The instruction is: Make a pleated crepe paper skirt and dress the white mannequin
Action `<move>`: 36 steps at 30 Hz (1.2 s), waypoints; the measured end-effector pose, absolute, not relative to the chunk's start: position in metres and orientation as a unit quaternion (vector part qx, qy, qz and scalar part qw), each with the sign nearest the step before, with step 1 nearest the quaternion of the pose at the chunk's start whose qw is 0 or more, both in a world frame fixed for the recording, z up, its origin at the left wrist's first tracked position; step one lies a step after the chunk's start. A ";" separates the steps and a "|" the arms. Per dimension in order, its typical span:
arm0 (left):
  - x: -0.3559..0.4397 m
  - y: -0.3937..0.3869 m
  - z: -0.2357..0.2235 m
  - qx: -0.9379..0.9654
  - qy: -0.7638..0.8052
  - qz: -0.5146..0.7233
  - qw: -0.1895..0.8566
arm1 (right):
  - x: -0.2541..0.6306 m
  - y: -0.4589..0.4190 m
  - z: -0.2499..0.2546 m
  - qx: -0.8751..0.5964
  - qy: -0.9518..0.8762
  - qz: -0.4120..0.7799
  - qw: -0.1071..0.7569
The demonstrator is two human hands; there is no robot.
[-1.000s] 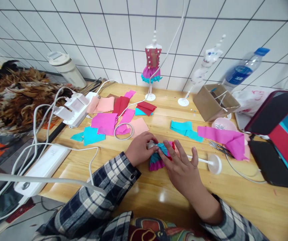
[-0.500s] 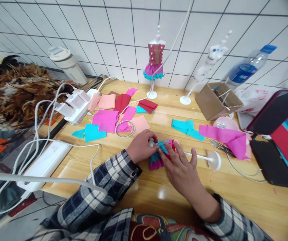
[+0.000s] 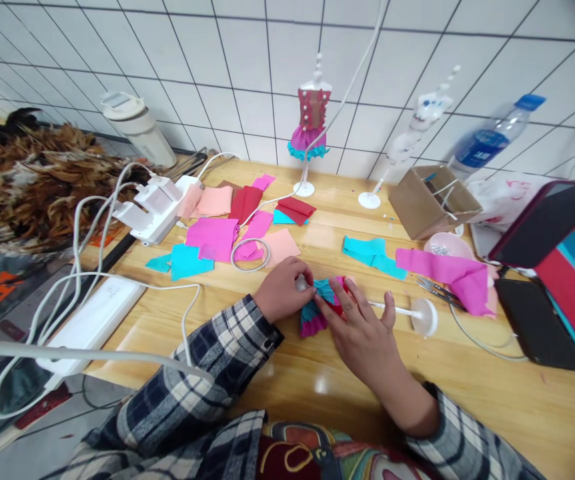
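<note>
A small white dress-form stand lies on its side on the wooden table, dressed in a ruffled crepe-paper dress point(image 3: 314, 321) of blue, magenta and red. Its round white base point(image 3: 424, 317) points to the right. My left hand point(image 3: 285, 291) is closed at the dress form's upper end, thumb and fingertips pinching the blue paper. Across the dress lies my right hand point(image 3: 365, 337), thumb and index at the blue paper, the other fingers spread over the red part. The hands hide much of the dress.
Crepe-paper pieces point(image 3: 212, 239) lie beyond my hands. A dressed stand point(image 3: 312, 137) and a beaded one point(image 3: 425, 117) stand by the wall. At right are a cardboard box point(image 3: 417, 210), scissors point(image 3: 440, 292) and a black phone point(image 3: 537, 323); at left, power strips point(image 3: 92, 320) with looping cables.
The view has shifted slightly. Both hands keep nearly the same hold on the dress, with only slight finger movement.
</note>
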State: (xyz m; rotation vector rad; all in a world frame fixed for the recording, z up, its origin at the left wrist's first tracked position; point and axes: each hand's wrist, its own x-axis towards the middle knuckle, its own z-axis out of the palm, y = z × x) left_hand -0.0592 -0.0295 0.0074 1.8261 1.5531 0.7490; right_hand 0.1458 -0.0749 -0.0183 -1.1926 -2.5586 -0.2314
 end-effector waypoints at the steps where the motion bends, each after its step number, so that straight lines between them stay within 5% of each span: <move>1: -0.059 -0.030 0.007 0.691 0.588 0.285 0.309 | 0.146 -0.075 -0.017 -0.411 -0.894 -0.081 0.159; 12: -0.062 -0.030 0.006 0.686 0.582 0.297 0.319 | 0.143 -0.075 -0.011 -0.416 -0.880 -0.076 0.218; 36: -0.067 -0.025 0.002 0.693 0.568 0.275 0.349 | 0.144 -0.073 -0.022 -0.392 -0.901 -0.116 0.146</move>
